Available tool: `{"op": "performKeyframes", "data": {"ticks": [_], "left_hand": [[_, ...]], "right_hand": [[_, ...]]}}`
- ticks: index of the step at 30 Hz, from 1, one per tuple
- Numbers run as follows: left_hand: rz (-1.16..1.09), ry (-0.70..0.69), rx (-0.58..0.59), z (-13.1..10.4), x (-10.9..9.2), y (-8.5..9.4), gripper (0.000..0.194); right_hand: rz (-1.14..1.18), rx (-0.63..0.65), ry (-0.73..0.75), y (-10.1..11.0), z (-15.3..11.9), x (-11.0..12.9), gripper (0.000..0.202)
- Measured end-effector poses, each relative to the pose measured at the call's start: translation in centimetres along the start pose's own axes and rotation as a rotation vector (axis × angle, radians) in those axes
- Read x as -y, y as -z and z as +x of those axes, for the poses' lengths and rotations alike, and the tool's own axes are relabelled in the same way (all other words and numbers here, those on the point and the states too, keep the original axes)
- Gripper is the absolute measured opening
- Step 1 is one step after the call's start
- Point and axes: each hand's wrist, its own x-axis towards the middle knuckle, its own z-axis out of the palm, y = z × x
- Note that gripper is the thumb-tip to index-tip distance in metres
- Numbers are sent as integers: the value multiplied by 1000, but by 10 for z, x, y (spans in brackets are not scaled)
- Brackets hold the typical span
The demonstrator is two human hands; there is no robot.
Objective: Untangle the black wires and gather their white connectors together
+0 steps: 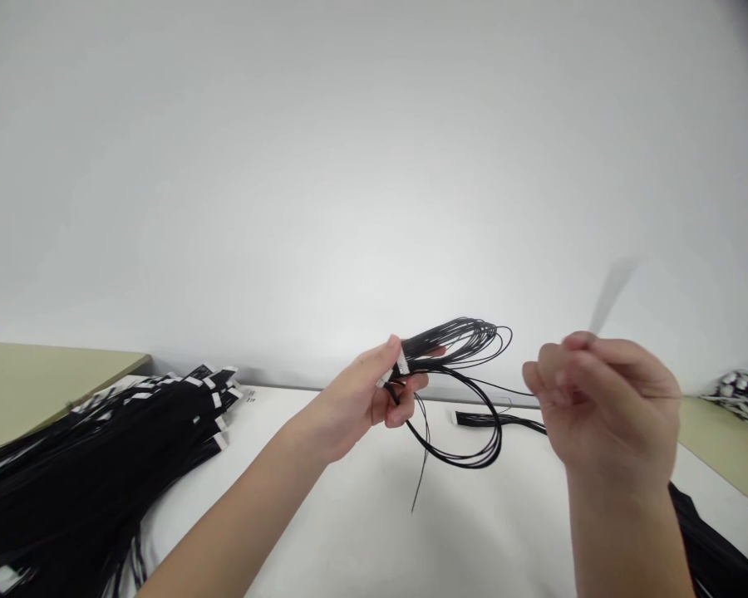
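My left hand point(380, 386) is closed on a looped bundle of thin black wires point(458, 340) with white pieces near my fingertips. A larger loop of the black wires hangs below and to the right of the fingers, and a loose wire end dangles under it. To the right, my right hand point(604, 390) is raised and pinched; a pale, blurred strip point(614, 286) sticks up from its fingers. One thin black wire runs from the bundle toward my right hand; whether the fingers hold it is hidden.
A big pile of black cables with white ends point(100, 457) lies at the left on the white table point(361, 515). Another black cable point(474, 419) lies behind my hands. More cables lie at the right. A pale wall point(349, 166) stands behind.
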Motion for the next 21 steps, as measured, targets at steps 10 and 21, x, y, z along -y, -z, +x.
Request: {"op": "performKeyframes", "data": {"ticks": [10, 21], "left_hand": [[143, -50, 11, 1, 3, 2, 45], [179, -55, 33, 0, -1, 0, 42]], "right_hand": [[-658, 429, -79, -10, -6, 10, 14], [-647, 452, -186, -9, -7, 12, 18]]}}
